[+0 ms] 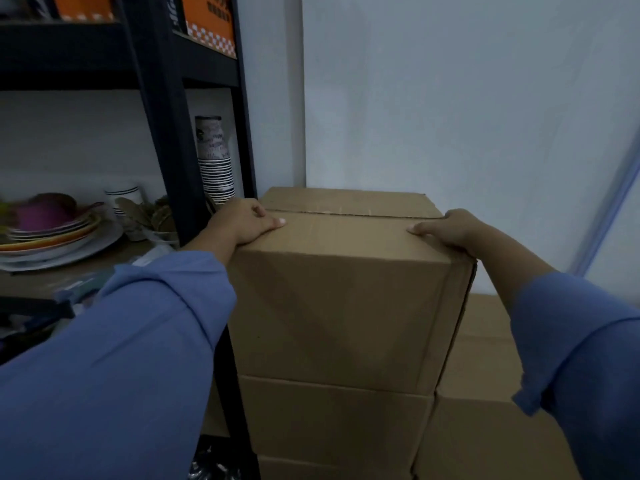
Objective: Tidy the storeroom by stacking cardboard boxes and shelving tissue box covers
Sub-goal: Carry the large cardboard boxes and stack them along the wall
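— Where are the hands right now?
— Both on the top cardboard box (343, 271). The left hand (242, 223) grips its near left corner, thumb laid flat across the lid, the other fingers curled at the edge beside the black shelf unit (173, 140).
— And the right?
— The right hand (446, 230) mirrors it at the near right corner: thumb pointing inward on the lid, fingers wrapped over the side edge and out of sight. Both arms reach forward, nearly straight, with the blue sleeves (138, 341) stopping short of the wrists.
— Where's that box sitting?
— It rests on a second box (332, 417), tucked into the corner between the shelf unit and the pale wall (450, 98). A lower box (485, 358) stands just beside the stack on the right.
— Anything on the shelf?
— A tall stack of paper cups (214, 164) just behind the left hand, and plates (52, 237) further left, blurred.
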